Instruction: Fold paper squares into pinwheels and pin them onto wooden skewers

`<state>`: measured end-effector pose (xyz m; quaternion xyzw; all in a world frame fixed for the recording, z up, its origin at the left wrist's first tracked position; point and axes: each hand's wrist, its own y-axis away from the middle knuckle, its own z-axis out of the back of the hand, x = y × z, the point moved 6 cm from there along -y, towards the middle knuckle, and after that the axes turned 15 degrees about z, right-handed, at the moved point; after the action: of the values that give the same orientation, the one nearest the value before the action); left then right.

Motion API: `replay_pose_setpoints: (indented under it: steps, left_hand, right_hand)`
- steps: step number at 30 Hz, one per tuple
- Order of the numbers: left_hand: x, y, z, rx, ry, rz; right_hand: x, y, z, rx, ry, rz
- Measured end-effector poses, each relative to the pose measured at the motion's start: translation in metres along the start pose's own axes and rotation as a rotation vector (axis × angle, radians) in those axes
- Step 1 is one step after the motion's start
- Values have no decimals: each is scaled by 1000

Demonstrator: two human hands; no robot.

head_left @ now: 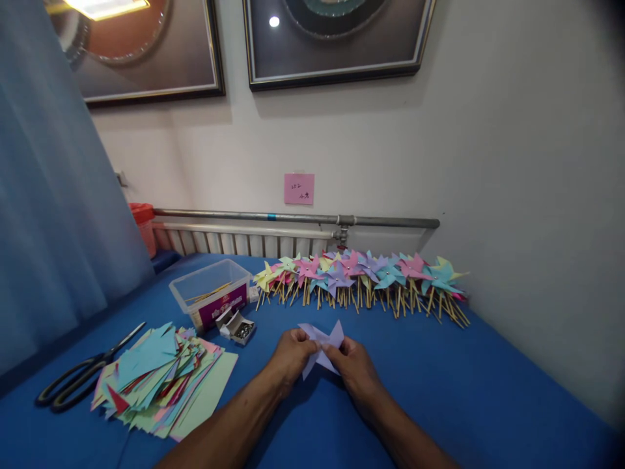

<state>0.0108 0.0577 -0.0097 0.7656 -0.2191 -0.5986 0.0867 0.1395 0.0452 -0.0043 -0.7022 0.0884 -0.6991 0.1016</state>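
My left hand (pixel 291 356) and my right hand (pixel 355 366) meet over the blue table (pixel 463 391), both pinched on a lavender paper pinwheel piece (pixel 322 348) with folded points. The paper sits between the fingertips, just above the cloth. A row of finished paper pinwheels (pixel 364 277) on wooden sticks lies against the wall behind my hands. To my left lies a pile of coloured cut paper squares (pixel 156 381).
Black-handled scissors (pixel 81 378) lie at the far left. A clear plastic box (pixel 211 292) with sticks and a small open box of pins (pixel 237 327) stand behind the paper pile. A radiator pipe (pixel 293 218) runs along the wall.
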Motion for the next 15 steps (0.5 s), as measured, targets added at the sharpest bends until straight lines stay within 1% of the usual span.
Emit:
replay_pose_setpoints:
  steps: [3,8,15]
  left_hand:
    - [0,-1,2,-9,-1,-1]
    - [-1,1,6,-87,-11,10]
    - [0,0,2,-44,-50,4]
  right_hand:
    - [3,1,-1,14,-9,-3]
    - [-1,-1,0,14,-21,-13]
    - [-8,-2,2,-3,-36,-4]
